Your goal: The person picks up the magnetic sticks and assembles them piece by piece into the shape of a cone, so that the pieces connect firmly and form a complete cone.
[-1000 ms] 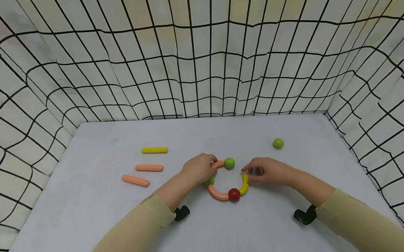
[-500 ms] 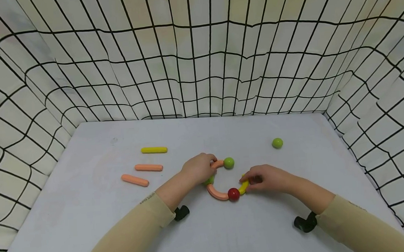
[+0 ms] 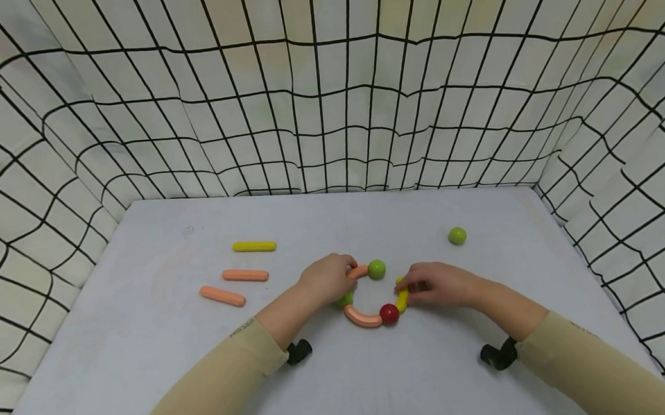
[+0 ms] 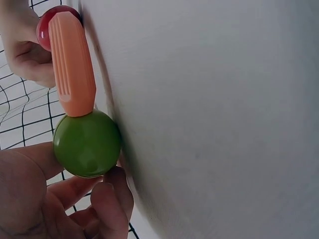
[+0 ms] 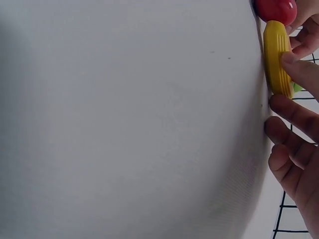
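Salmon-orange and yellow ribbed curved sticks join with balls into an open ring at mid-table. My left hand (image 3: 327,277) grips the upper orange curved stick (image 3: 361,270), which ends in a green ball (image 3: 377,269). Another green ball (image 4: 87,143) sits below that hand, joined to the lower orange curved stick (image 4: 74,64). A red ball (image 3: 389,314) links that stick to the yellow curved stick (image 5: 277,57). My right hand (image 3: 439,283) pinches the yellow stick, thumb on one side and fingers by its free end. That free end stands apart from the upper green ball.
A straight yellow stick (image 3: 254,246) and two straight orange sticks, the upper orange stick (image 3: 245,275) and the lower orange stick (image 3: 223,296), lie at the left. A loose green ball (image 3: 457,236) lies at the right back. Black netting (image 3: 319,93) encloses the white table (image 3: 379,384).
My right hand has taken hold of the yellow curved stick and shifted it slightly toward the back. The red ball and lower orange stick moved a little right and back. My left hand stays put.
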`<state>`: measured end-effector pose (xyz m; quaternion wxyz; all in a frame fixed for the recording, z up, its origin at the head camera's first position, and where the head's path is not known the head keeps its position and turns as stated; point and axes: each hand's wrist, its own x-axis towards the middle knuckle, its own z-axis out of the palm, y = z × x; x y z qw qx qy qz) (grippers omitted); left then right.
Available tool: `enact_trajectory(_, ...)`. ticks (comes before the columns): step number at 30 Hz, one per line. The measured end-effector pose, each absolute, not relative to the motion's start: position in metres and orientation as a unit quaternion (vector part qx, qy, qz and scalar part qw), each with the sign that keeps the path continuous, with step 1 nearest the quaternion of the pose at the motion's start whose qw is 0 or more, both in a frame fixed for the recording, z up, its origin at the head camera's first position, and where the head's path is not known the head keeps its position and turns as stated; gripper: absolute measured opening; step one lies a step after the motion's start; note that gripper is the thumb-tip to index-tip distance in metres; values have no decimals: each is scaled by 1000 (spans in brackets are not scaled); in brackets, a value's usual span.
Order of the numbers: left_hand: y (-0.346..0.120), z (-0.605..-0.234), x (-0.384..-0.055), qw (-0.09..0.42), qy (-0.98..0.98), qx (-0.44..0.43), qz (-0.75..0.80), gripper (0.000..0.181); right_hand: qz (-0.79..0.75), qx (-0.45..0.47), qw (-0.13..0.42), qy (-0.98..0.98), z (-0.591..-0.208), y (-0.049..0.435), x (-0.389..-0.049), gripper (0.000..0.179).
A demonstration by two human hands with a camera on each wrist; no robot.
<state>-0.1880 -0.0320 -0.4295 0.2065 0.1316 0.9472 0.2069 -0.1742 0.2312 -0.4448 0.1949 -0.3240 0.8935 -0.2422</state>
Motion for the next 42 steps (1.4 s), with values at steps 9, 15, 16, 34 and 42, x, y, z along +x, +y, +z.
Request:
enact_trajectory(9,-33,-431,-187,204,946,132,213,33,-243,-323,196,894,-442,231,-180,26)
enact_trajectory(15,-33,-431,-187,205,946,133,215,33,-267,-300,200,894,-441,230,-178,29)
enact_trajectory(16,-33,-431,-187,205,945,133,215,33,-269,-291,199,896,-441,230,-177,30)
enact_trajectory(34,-32,-428,-185,207,946,127,216,34,-246,-104,164,950,-447,206,-160,41)
enact_trajectory(42,-33,-429,-186,207,946,127,217,33,-264,-75,163,948,-449,202,-160,34)
